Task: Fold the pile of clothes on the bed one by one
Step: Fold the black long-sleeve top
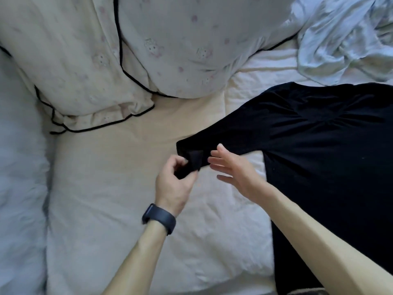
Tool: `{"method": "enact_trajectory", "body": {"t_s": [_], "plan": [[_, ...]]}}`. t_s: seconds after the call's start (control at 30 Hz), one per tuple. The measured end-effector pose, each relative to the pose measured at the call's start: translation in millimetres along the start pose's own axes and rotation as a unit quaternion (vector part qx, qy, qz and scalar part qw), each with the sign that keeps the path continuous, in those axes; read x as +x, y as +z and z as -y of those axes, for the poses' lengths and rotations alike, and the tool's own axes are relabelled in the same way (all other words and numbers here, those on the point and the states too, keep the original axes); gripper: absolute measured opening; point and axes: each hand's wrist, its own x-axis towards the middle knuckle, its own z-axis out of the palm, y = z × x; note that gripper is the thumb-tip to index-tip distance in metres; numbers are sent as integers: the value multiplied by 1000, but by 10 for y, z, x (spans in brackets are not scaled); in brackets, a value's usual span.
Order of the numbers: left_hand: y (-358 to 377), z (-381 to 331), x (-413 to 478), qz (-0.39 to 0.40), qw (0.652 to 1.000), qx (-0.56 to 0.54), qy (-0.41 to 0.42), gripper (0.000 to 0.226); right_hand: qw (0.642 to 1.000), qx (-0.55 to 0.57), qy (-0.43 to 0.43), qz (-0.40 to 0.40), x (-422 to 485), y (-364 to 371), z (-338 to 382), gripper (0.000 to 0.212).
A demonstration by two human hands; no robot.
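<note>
A black long-sleeved garment [319, 141] lies spread on the right half of the bed, one sleeve stretched out to the left. My left hand [173, 184], with a dark watch on its wrist, pinches the folded cuff at the end of that sleeve. My right hand [234, 169] hovers just right of the cuff with its fingers straight and spread, holding nothing. A crumpled pale blue garment [344, 39] lies at the far right beyond the black one.
Two cream pillows with black piping [106, 60] lie at the head of the bed. A white sheet [127, 220] covers the mattress in front of me. A pale blue-white duvet [19, 167] bulges along the left edge.
</note>
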Motion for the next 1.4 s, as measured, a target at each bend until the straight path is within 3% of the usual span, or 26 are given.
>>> {"method": "enact_trajectory", "body": {"t_s": [0.1,0.17,0.2,0.27,0.37,0.47,0.57,0.63,0.73,0.8,0.93,1.03,1.13,1.23,1.4], "plan": [[783,-430,-318,207,973,-104,-19,24,989,145,-17,-22,-545,-418,45,49],[1206,-701,-433,336,921,-166,-112,24,976,177,-41,-119,-818,-929,4,24],[1394,-805,-479,364,904,-164,-150,21,964,204,-37,-164,-950,-1244,-66,19],[1751,-867,-516,324,928,-112,-148,15,941,269,-26,-202,-1225,-1885,-197,27],[2265,-718,-500,154,983,35,-94,16,901,362,4,-238,-1592,-2771,-475,33],[2664,-512,-444,97,963,243,-64,50,865,348,51,-358,-1761,-3503,-988,25],[2992,-379,-336,90,923,369,-56,74,863,143,119,-470,-1754,-3965,-1501,27],[3162,-314,-271,90,905,408,-79,77,877,39,142,-457,-1730,-4023,-1615,44],[3308,-289,-167,62,883,453,-108,69,886,-43,146,-438,-1698,-4005,-1616,32],[3382,-327,-145,36,883,450,-126,63,876,-89,139,-453,-1698,-4043,-1647,34],[3373,-372,-61,-36,905,405,-125,43,845,-208,132,-474,-1680,-4136,-1666,66],[3284,-335,55,-53,909,394,-121,44,817,-302,91,-482,-1664,-4130,-1583,72],[3200,-304,186,-37,907,403,-116,51,825,-361,0,-434,-1481,-4024,-1441,62],[3115,-254,278,-20,910,403,-93,40,823,-419,-102,-368,-1111,-3831,-1235,48],[2987,-108,294,-11,936,344,-77,27,866,-418,-141,-235,-259,-3371,-604,46]]}}
